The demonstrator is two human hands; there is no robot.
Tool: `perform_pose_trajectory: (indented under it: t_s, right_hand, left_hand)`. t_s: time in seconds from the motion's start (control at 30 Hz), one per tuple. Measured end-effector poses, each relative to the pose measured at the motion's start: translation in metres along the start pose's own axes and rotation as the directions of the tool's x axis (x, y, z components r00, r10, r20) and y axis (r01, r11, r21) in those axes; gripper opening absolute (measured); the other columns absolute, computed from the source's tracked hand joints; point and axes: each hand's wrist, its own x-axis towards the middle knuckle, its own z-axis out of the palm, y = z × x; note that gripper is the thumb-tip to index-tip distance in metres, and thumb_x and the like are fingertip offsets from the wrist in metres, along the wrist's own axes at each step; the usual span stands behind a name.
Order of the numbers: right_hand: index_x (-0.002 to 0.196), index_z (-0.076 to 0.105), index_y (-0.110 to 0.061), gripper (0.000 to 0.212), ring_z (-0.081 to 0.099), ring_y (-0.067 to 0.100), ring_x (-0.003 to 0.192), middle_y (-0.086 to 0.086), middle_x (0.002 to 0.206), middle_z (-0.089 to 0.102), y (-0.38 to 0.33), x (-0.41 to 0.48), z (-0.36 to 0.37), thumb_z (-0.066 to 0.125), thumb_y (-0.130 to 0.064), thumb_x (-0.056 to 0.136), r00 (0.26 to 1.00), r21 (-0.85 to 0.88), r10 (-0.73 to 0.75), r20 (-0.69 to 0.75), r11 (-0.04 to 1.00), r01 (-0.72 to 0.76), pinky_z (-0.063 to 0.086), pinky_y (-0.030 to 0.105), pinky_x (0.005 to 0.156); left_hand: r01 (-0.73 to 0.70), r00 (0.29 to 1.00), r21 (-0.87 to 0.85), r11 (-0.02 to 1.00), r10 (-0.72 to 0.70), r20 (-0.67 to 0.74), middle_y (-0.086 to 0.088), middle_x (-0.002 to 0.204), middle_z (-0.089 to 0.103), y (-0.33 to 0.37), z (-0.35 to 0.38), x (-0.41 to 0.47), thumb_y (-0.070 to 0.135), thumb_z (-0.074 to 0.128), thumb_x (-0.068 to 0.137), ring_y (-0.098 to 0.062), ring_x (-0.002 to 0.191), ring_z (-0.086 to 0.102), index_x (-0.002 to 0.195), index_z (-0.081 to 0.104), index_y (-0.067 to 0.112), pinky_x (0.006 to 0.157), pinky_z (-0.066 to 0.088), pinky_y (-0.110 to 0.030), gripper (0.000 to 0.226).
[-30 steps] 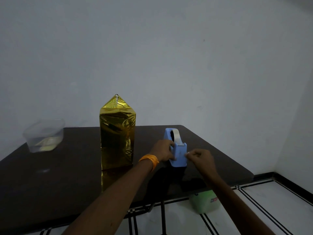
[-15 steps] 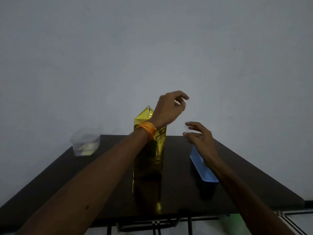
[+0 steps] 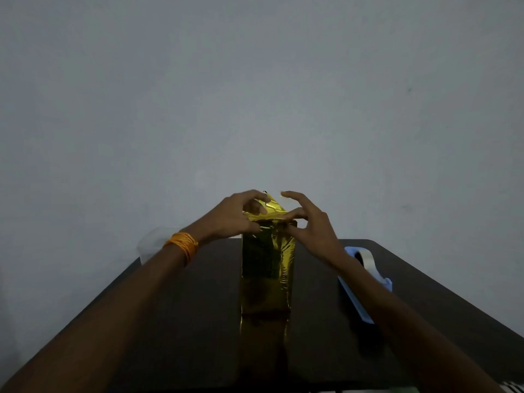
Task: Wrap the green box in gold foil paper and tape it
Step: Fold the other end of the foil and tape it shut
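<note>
The box, fully covered in gold foil, stands upright in the middle of the dark table. A pointed foil flap sticks up at its top. My left hand, with an orange band on the wrist, grips the flap from the left, its fingers curled over it. My right hand pinches the folded foil edge at the box's top right corner between thumb and middle finger, with the index finger raised. No green of the box shows.
A blue tape dispenser with a white roll lies on the table to the right of the box, partly behind my right forearm. A clear plastic container sits at the far left edge, behind my left wrist. A plain wall rises behind the table.
Both hands left the tape dispenser, rose, and came together on the foil flap at the top of the box. The view shifted so that the box is now centred.
</note>
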Motion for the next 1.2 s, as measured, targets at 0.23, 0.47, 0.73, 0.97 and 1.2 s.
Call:
perform_pose_trajectory:
  t_s: [0.23, 0.47, 0.73, 0.97, 1.2]
  right_hand:
    - [0.134, 0.054, -0.030, 0.055, 0.070, 0.007, 0.090, -0.004, 0.080, 0.075, 0.005, 0.002, 0.006, 0.077, -0.022, 0.085, 0.998, 0.100, 0.045, -0.052, 0.994, -0.040, 0.051, 0.043, 0.100]
    - [0.138, 0.051, -0.026, 0.057, 0.071, 0.007, 0.087, -0.002, 0.081, 0.075, 0.008, 0.006, 0.004, 0.075, -0.025, 0.087, 0.998, 0.123, 0.053, -0.033, 0.991, -0.048, 0.046, 0.020, 0.092]
    - [0.136, 0.049, -0.023, 0.054, 0.071, 0.009, 0.087, -0.001, 0.090, 0.075, -0.001, 0.012, 0.001, 0.074, -0.021, 0.089, 0.995, 0.210, 0.063, -0.082, 0.977, -0.045, 0.055, 0.019, 0.077]
    - [0.136, 0.049, -0.023, 0.055, 0.072, 0.012, 0.090, 0.001, 0.086, 0.075, -0.011, 0.022, 0.008, 0.074, -0.015, 0.087, 0.986, 0.269, 0.108, -0.129, 0.961, -0.070, 0.057, 0.027, 0.086]
    - [0.135, 0.050, -0.022, 0.049, 0.072, 0.012, 0.085, 0.000, 0.081, 0.075, -0.014, 0.026, 0.007, 0.069, -0.015, 0.091, 0.984, 0.248, 0.088, -0.154, 0.968, -0.048, 0.057, 0.028, 0.082]
  left_hand:
    - [-0.035, 0.995, 0.025, 0.999, 0.038, -0.090, 0.006, 0.103, 0.069, 0.005, 0.012, 0.017, 0.029, 0.078, 0.081, -0.010, 0.096, 0.064, 0.112, 0.070, 0.021, 0.073, 0.049, -0.017, 0.033]
    - [-0.096, 0.965, -0.046, 0.994, 0.082, -0.248, 0.004, 0.087, 0.074, 0.007, 0.015, 0.029, 0.033, 0.069, 0.089, -0.011, 0.085, 0.070, 0.093, 0.077, 0.018, 0.079, 0.060, -0.036, 0.018]
    - [-0.098, 0.925, -0.032, 0.995, 0.079, -0.371, 0.003, 0.085, 0.074, 0.014, 0.013, 0.036, 0.031, 0.069, 0.089, -0.010, 0.085, 0.068, 0.087, 0.077, 0.014, 0.080, 0.057, -0.031, 0.019]
    - [-0.097, 0.918, -0.016, 0.995, 0.083, -0.389, 0.003, 0.089, 0.072, 0.012, 0.014, 0.036, 0.032, 0.067, 0.091, -0.008, 0.086, 0.066, 0.092, 0.076, 0.013, 0.078, 0.053, -0.024, 0.020]
    - [-0.100, 0.955, -0.010, 0.995, 0.093, -0.283, 0.007, 0.090, 0.074, 0.015, 0.010, 0.032, 0.033, 0.074, 0.085, -0.006, 0.087, 0.068, 0.094, 0.078, 0.018, 0.080, 0.056, -0.023, 0.018]
